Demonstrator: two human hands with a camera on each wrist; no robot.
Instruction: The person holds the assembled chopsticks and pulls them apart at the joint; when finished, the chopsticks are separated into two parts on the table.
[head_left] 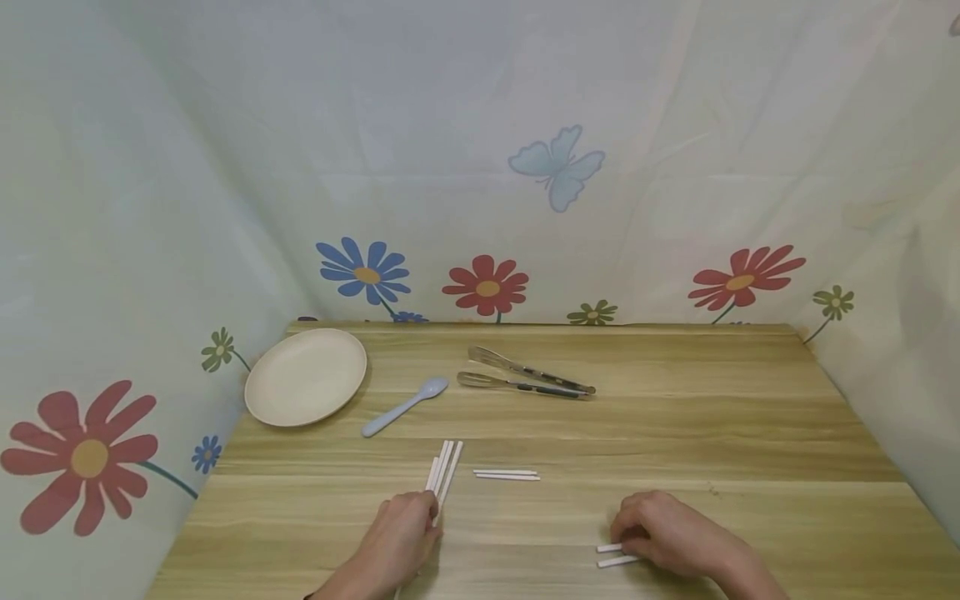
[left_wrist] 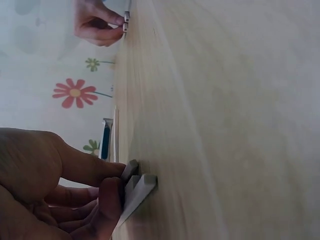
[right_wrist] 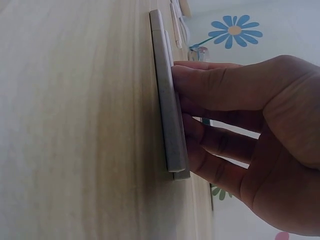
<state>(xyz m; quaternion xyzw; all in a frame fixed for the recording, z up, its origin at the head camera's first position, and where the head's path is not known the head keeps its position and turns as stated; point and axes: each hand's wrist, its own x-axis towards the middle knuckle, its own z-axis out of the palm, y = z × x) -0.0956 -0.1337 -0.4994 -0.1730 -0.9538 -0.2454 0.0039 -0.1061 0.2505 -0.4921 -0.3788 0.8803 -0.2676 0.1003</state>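
In the head view, on the light wood-grain counter (head_left: pixel 712 417), the left hand (head_left: pixel 401 533) is by the near edge, left of the middle, gripping several slim, straight white sticks (head_left: pixel 447 467) that point toward the far edge. The right hand (head_left: pixel 678 533), near the same edge toward the right corner, pinches two more white sticks (head_left: pixel 617 562), their ends pointing left. Between the hands, slightly farther from the near edge, lies a small group of thin white sticks (head_left: pixel 506 475). A round cream plate (head_left: pixel 307 379) sits at the far left corner, a pale blue-grey spoon (head_left: pixel 405 408) just beside it, and metal tongs with black handles (head_left: pixel 551 388) lie nearer the far edge. In the left wrist view, the left hand's thumb and fingers clasp its sticks close to the counter surface. In the right wrist view, the right hand's pair lies side by side, low along the counter, in its fingers.
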